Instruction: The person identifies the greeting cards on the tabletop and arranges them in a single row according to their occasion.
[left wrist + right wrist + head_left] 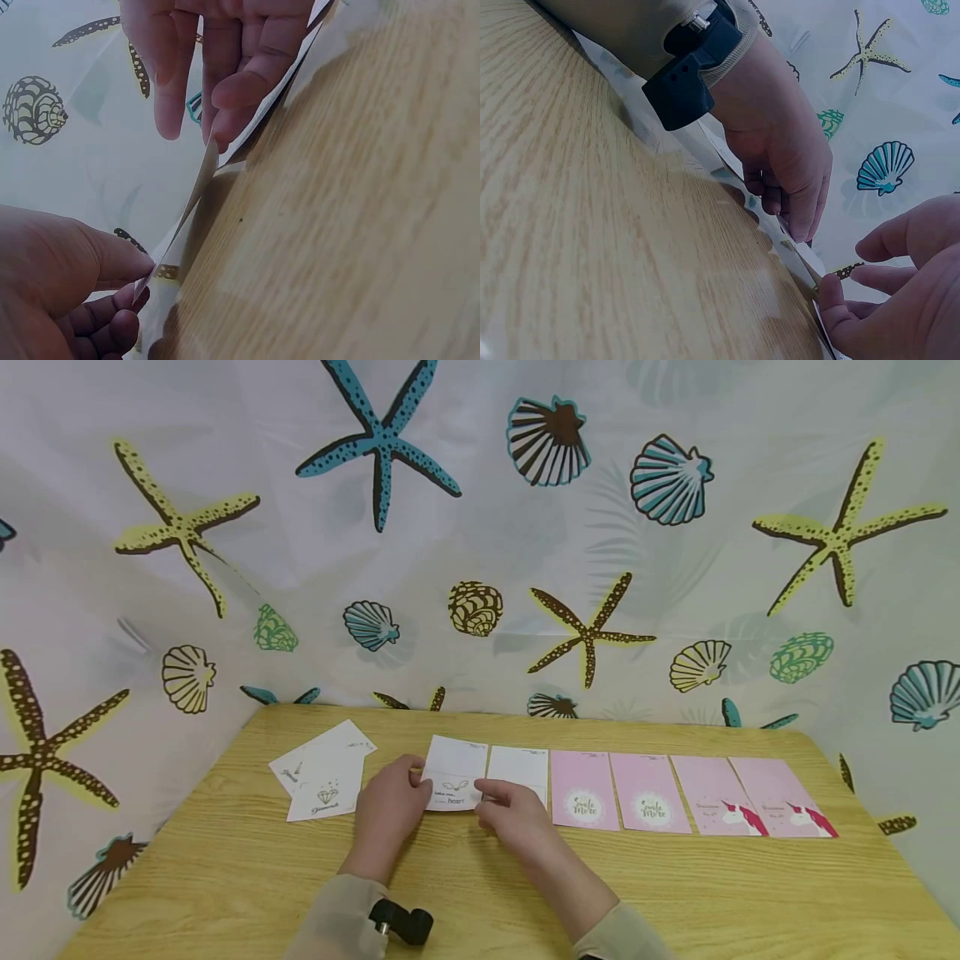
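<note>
A white card (450,787) with a winged drawing and the printed word "heart" lies at the middle of the row. My left hand (390,802) pinches its left edge between thumb and fingers, and the card (196,187) tilts up off the table in the left wrist view. At the card's right edge is my right hand (517,817), a fingertip touching the corner and its other fingers loosely spread in the right wrist view. Behind the right hand lies another white card (519,763), its lower part partly hidden.
To the right, two pink "Smile More" cards (585,785) and two pink unicorn cards (720,793) continue the row. Two overlapping white cards (326,781), the top one with a diamond, lie at the left. A shell-and-starfish curtain (480,677) rises behind the wooden table (465,893).
</note>
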Action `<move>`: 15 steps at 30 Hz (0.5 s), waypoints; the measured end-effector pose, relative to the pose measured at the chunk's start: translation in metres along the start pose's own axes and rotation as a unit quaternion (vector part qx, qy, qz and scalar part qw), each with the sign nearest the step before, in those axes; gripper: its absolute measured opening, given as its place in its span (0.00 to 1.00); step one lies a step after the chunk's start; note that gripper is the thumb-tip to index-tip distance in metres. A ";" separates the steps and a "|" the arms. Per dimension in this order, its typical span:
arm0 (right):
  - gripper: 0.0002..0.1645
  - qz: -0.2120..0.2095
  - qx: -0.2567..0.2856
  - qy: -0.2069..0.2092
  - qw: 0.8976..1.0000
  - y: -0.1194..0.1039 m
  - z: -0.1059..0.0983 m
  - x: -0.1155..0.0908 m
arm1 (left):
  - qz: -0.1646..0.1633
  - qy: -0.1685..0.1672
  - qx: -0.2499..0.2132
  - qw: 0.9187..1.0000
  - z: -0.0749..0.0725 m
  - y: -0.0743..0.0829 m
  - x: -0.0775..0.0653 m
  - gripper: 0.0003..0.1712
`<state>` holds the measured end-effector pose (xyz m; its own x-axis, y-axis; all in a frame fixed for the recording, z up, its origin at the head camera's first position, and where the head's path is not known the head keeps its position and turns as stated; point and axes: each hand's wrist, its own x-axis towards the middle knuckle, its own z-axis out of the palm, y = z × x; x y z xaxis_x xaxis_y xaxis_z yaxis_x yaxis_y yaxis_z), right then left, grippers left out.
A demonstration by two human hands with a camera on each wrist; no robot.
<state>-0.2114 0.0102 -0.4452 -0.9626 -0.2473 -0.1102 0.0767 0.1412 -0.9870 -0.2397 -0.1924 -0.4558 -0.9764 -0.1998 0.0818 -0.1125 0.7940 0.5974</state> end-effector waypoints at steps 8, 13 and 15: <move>0.28 -0.005 0.003 -0.007 1.000 0.001 0.000 0.000 | 0.007 0.006 0.016 1.000 0.004 -0.002 -0.001 0.22; 0.28 -0.003 0.002 -0.012 1.000 0.001 -0.001 -0.001 | 0.017 0.009 0.036 0.999 0.005 -0.002 -0.002 0.22; 0.27 -0.002 0.002 -0.013 1.000 0.001 -0.001 -0.001 | 0.021 0.009 0.047 0.999 0.006 -0.002 -0.003 0.23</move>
<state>-0.2107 0.0112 -0.4460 -0.9557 -0.2733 -0.1097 0.0742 0.1370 -0.9878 -0.2380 -0.1899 -0.4616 -0.9773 -0.1747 0.1201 -0.0888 0.8519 0.5161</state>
